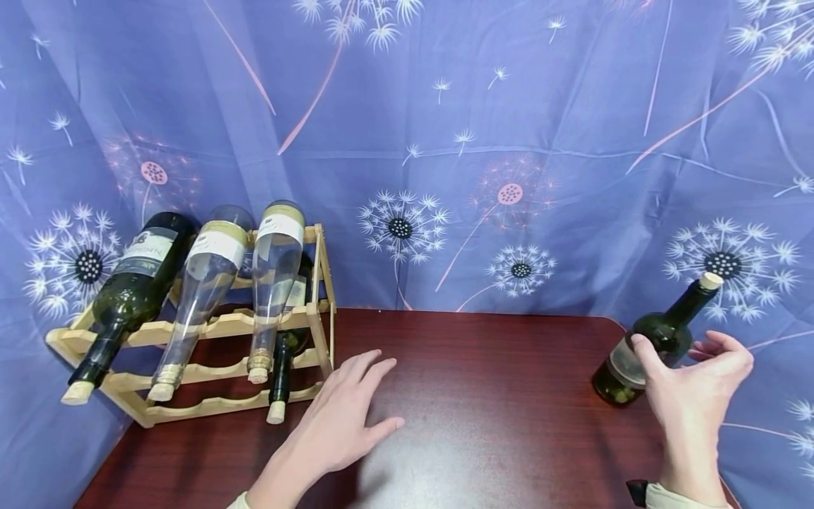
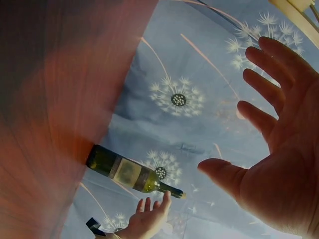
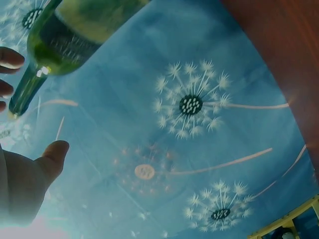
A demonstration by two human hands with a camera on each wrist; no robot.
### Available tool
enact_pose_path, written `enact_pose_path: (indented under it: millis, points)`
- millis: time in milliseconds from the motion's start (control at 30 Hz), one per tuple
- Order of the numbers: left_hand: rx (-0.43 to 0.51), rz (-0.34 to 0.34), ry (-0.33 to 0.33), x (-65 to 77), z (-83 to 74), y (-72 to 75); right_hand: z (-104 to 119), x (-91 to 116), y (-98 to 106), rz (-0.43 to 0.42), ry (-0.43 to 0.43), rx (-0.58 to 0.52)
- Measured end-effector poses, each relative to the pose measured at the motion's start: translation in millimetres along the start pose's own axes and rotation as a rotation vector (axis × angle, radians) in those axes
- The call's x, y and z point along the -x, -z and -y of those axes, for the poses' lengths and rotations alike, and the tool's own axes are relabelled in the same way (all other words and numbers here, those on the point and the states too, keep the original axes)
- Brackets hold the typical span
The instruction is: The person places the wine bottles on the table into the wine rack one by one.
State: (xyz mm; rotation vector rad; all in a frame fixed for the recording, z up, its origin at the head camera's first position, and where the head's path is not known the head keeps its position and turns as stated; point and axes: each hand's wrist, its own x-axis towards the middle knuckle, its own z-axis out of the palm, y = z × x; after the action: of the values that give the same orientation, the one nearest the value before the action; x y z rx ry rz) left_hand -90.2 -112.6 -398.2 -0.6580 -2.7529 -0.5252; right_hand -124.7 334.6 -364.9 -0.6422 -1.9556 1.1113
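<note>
At the right of the table a dark green wine bottle [image 1: 661,329] stands upright, with a cork in its neck and a pale label. My right hand [image 1: 693,385] is beside it, thumb and fingers spread apart. In the right wrist view, a gap shows between the thumb [image 3: 54,158] and the bottle [image 3: 65,45]. My left hand [image 1: 340,417] hovers over the table with straight, parted fingers and holds nothing. Close to its left is a wooden wine rack [image 1: 320,346]. Its upper tier carries a dark green bottle [image 1: 136,276] and two clear bottles, including one clear bottle [image 1: 276,247] at the right.
Lower in the rack lies another dark green bottle [image 1: 282,375], partly hidden, its corked neck facing front. All the racked necks tilt forward and down. A dark red wooden table [image 1: 470,396] runs back to a blue dandelion-print cloth [image 1: 445,106].
</note>
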Motion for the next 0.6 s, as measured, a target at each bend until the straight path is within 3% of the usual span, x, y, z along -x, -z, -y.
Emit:
enact_pose_path:
  millis: [267, 600]
  points:
    - [0.064, 0.071, -0.024, 1.3, 6.4, -7.0, -31, -10, -14, -0.007, -0.037, 0.052]
    - [0.046, 0.066, -0.017, 3.5, 7.9, -9.7, -66, -17, -29, 0.153, -0.114, 0.075]
